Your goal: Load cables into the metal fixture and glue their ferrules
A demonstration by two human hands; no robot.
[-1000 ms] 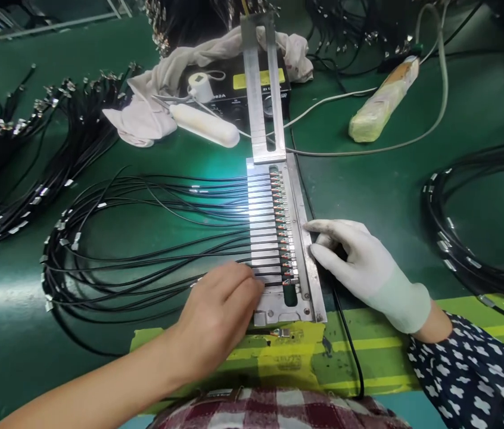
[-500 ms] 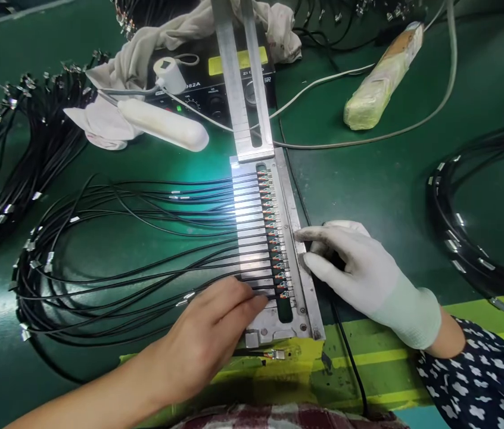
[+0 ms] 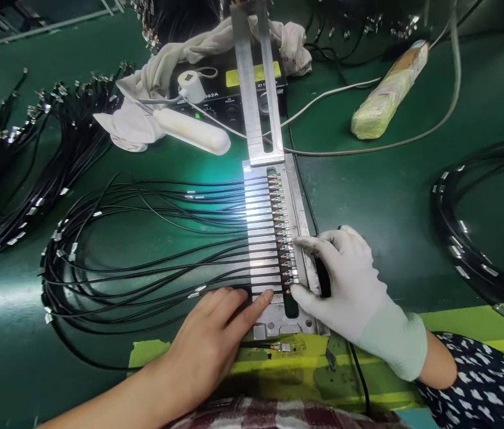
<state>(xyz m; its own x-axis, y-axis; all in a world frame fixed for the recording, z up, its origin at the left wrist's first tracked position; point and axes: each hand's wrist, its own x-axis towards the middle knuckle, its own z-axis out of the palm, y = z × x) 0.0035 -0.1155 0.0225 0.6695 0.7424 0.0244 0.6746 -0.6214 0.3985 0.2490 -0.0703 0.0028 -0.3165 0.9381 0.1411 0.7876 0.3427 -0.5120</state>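
On a green workbench (image 3: 390, 196), the gloved right hand (image 3: 345, 286) has shifted from the metal fixture's (image 3: 254, 171) right rail (image 3: 300, 205) to its connector row (image 3: 283, 219), thumb and finger parted, seemingly joining the left hand (image 3: 210, 333), grip unclear, at the nearest cable (image 3: 279, 292).

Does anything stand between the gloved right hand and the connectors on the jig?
Nothing visible does. The right hand reaches over the rail of the jig, its thumb and index finger at the connectors. The slotted frame is at the jig's far end, clear of the hand.
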